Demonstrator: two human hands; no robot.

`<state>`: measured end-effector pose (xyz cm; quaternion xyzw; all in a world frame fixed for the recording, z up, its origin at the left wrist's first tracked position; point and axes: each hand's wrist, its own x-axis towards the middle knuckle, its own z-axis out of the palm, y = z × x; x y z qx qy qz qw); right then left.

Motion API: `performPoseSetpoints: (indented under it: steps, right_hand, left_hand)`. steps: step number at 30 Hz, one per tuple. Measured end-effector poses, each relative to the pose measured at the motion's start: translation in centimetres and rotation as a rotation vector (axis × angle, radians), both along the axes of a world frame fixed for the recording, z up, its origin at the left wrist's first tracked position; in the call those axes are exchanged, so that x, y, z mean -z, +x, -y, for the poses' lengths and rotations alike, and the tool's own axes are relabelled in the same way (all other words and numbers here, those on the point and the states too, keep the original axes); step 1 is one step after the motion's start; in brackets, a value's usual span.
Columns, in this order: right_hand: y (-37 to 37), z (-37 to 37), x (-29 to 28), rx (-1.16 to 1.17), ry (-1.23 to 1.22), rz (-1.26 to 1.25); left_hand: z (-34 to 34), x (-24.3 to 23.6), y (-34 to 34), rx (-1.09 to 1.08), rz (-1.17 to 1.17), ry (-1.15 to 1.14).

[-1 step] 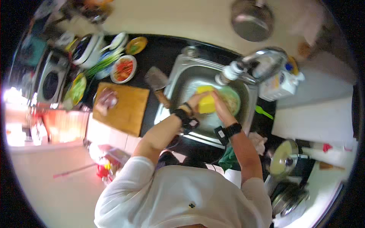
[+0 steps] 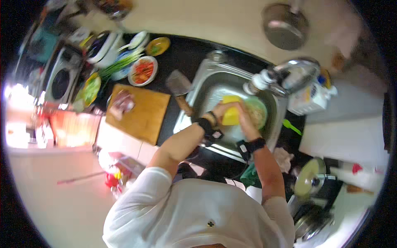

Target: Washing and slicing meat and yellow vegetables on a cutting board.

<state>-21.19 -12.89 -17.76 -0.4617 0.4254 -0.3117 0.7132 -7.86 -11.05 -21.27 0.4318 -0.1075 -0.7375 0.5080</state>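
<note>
Over the steel sink (image 2: pixel 279 115), my left hand (image 2: pixel 220 111) and my right hand (image 2: pixel 247 122) are closed around a yellow rectangular object (image 2: pixel 229 118), which I cannot identify more exactly. A pale green bowl (image 2: pixel 258 115) with pale contents sits in the sink beside it, partly behind my right hand. A chrome tap (image 2: pixel 295 70) with a white cylindrical head (image 2: pixel 258 82) reaches over the basin. Left of the sink lie a cleaver (image 2: pixel 180 84) with a wooden handle and a wooden board (image 2: pixel 147 120) with raw meat (image 2: pixel 123 101) on it.
Bowls of red shreds (image 2: pixel 142 70) and greens (image 2: pixel 92 90), spring onions (image 2: pixel 115 66) and a white appliance (image 2: pixel 101 49) line the left counter. A pan (image 2: pixel 285 29) hangs at the back. A white jug (image 2: pixel 306 99), green spoon (image 2: pixel 292 127) and lidded pot (image 2: pixel 308 177) are on the right.
The surroundings have shifted slightly to the right in the picture as the camera moved. Both hands still grip the yellow object, with little visible change in their position over the sink.
</note>
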Motion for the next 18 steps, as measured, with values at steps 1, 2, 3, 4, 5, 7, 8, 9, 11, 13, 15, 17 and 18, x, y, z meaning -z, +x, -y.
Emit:
performPoseSetpoints:
  steps: [1,2,3,4,5,7,8,9,11,13,15,17,18]
  right_hand:
    - [-0.2,0.1,2.3,0.022,0.112,0.117]
    - [-0.5,-0.5,0.6,-0.027,0.132,0.253]
    - [-0.4,-0.6,0.4,-0.013,0.061,0.135]
    - [-0.5,-0.6,0.7,0.01,-0.05,-0.001]
    - [-0.4,-1.0,0.9,0.036,-0.164,-0.134]
    - [0.2,-3.3,0.0,0.132,-0.068,-0.019]
    - [0.2,-4.0,0.2,0.278,0.057,0.072]
    - [-0.5,-4.6,0.5,0.276,0.052,0.07]
    - [-1.8,-5.3,1.2,0.102,0.46,0.261]
    - [-2.9,-6.2,0.9,-0.007,0.044,0.022]
    - [-2.4,-6.7,-0.5,-0.198,-0.598,-0.319]
    - [-1.5,-6.2,-2.8,0.106,-0.463,-0.283]
    - [-0.2,-6.4,-3.9,0.345,-0.113,-0.087]
  left_hand:
    - [0.4,0.5,-0.7,0.029,0.256,-0.025]
    - [0.6,-0.9,-0.8,0.023,0.199,0.082]
    - [0.8,-1.2,-0.8,0.024,0.264,0.112]
    - [0.1,-3.8,-0.8,0.047,0.408,-0.026]
    - [-0.2,-3.9,-1.1,0.019,0.461,-0.088]
    - [-1.2,-0.4,-2.1,-0.069,0.687,-0.016]
    - [-1.2,0.6,-2.3,-0.071,0.673,0.0]
    - [-1.7,0.8,-2.9,0.043,0.654,0.034]
    - [-2.8,1.6,-3.3,0.133,0.638,0.071]
    - [-2.6,4.6,-3.6,0.17,0.692,-0.104]
    - [-2.1,9.0,-3.6,0.164,0.656,-0.09]
    - [-2.0,-1.7,-3.9,0.097,0.85,-0.142]
    - [-3.2,-4.9,-3.4,0.026,0.84,-0.161]
